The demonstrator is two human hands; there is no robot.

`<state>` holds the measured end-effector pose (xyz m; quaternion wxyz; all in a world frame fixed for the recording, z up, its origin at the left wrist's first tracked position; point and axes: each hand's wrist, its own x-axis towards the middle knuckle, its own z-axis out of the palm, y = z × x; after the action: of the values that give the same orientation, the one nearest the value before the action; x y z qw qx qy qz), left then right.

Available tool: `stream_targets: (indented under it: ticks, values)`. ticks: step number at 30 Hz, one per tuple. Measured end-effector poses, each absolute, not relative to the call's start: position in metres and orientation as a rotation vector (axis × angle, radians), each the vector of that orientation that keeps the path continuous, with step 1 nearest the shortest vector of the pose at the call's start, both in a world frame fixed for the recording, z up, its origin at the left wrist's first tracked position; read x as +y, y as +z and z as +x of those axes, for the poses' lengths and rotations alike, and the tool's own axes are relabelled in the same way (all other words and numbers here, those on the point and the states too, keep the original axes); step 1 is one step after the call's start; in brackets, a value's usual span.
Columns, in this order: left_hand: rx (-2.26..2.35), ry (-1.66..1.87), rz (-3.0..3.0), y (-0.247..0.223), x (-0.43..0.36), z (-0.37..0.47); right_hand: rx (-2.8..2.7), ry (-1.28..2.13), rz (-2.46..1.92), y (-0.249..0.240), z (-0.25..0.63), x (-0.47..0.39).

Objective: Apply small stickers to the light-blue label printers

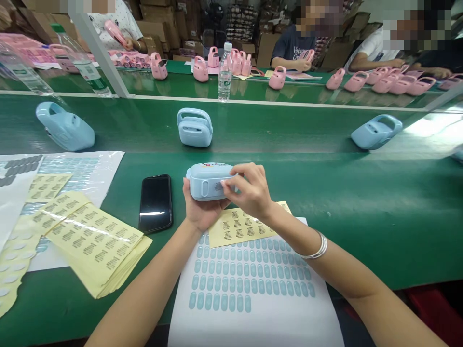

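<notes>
A light-blue plastic device case with rounded ends, a small oval recess on its side and a coloured print on top rests in my left hand, whose fingers curl round it from below. Against that same side, my right hand has thumb and fingertips pinched together at the edge of a small printed label. Whether the label lies fully flat cannot be seen. Below my hands is a yellow sheet of printed labels, overlapping a white sheet of pale-blue oval stickers.
A black phone lies left of my hands, beside stacked yellow label sheets. Blue handled devices stand beyond, one in the middle. A water bottle stands near the rail. Across it, several people handle pink devices.
</notes>
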<state>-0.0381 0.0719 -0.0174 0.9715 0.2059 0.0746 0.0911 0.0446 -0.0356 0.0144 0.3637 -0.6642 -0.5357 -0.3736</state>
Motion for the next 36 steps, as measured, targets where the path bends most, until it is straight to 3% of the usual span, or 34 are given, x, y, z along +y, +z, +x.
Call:
stream_targets:
  ticks: [2, 4, 11, 14, 20, 24, 30, 36]
  values:
    - [0.17, 0.204, 0.396, -0.017, 0.073, -0.038, -1.496, -1.063, -1.638, 0.012, 0.038, -0.039]
    - [0.177, 0.226, 0.407, -0.018, 0.074, -0.038, -1.529, -0.936, -1.568, 0.012, 0.032, -0.046]
    - [0.173, 0.197, 0.538, -0.02, 0.077, -0.037, -1.221, 0.26, -1.834, 0.004, 0.033, -0.074]
    - [0.194, 0.192, 0.556, -0.02, 0.078, -0.037, -1.27, 0.504, -1.97, -0.01, 0.033, -0.074]
    - [0.174, 0.201, 0.61, -0.018, 0.075, -0.037, -1.409, 0.124, -2.166, -0.022, 0.027, -0.072]
    - [0.155, 0.228, 0.679, -0.017, 0.072, -0.037, -1.484, -0.168, -1.994, -0.017, -0.008, -0.1]
    - [0.159, 0.179, 0.718, -0.012, 0.071, -0.041, -1.626, -0.112, -1.964, -0.026, -0.084, -0.161]
    - [0.101, 0.134, 0.715, -0.004, 0.069, -0.047, -1.59, -0.196, -1.946, -0.044, -0.09, -0.174]
